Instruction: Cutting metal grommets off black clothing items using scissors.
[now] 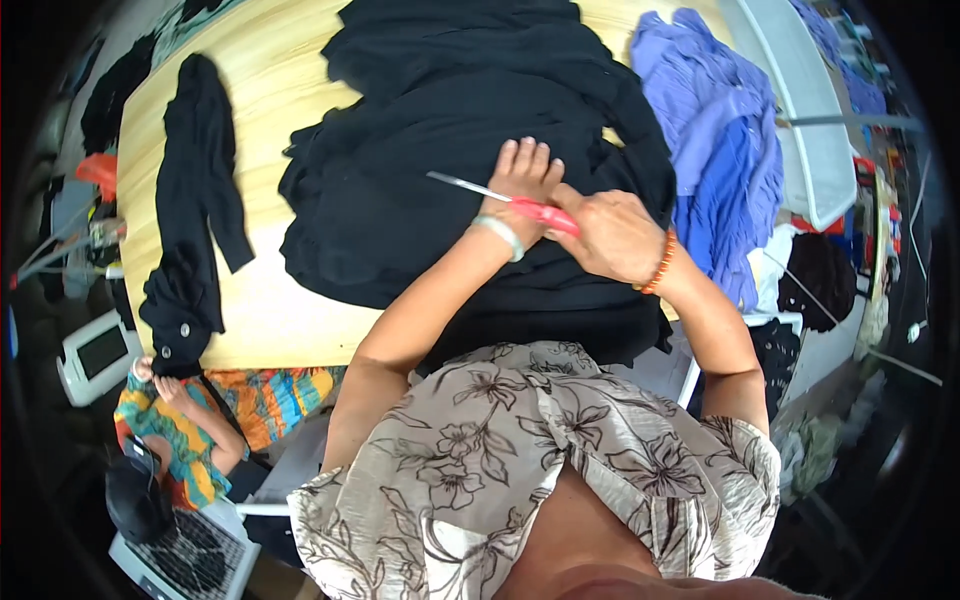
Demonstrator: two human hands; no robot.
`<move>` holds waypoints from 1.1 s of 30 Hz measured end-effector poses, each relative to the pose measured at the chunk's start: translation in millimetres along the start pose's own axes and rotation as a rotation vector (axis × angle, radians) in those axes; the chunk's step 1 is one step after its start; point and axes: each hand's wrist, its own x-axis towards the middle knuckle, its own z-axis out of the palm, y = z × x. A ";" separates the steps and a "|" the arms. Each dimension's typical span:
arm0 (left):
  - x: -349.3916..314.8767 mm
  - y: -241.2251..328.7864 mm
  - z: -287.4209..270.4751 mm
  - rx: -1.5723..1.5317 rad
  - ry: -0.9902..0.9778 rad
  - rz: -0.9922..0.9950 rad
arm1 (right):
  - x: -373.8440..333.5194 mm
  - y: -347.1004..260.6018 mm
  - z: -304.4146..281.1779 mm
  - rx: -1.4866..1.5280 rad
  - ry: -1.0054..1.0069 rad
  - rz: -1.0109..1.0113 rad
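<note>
The right grip [618,235] is closed around a red-handled tool [540,212], its thin metal end pointing leftward across the left grip [525,178], which lies spread on the black cloth [400,170]. Right of both, purple clothes [715,150] lie on the surface [270,315]; a black garment [195,170] lies well left.

Parts out of sight, from the hands to the rim.
The right hand [618,235] hides its own curled fingertips; the red tool [540,212] covers part of the left hand [526,183]. The top edge cuts off the black cloth [400,150], which hides much of the table's [290,320] near edge. The greenish heap [815,455], lower right, is too blurred to tell.
</note>
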 end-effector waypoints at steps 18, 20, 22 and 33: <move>-199.1 -176.1 -21.4 -0.330 0.314 -0.706 | 65.7 -80.8 33.9 0.111 -0.198 -0.198; -200.9 -175.7 -26.7 -0.404 0.338 -0.766 | 63.2 -76.9 32.3 0.100 -0.164 -0.149; -203.9 -175.5 -19.3 -0.779 0.425 -0.929 | 64.1 -79.1 28.0 0.072 -0.170 -0.115; -167.4 -254.3 14.8 -1.009 0.521 -1.130 | 62.4 -47.8 39.2 0.110 0.254 0.085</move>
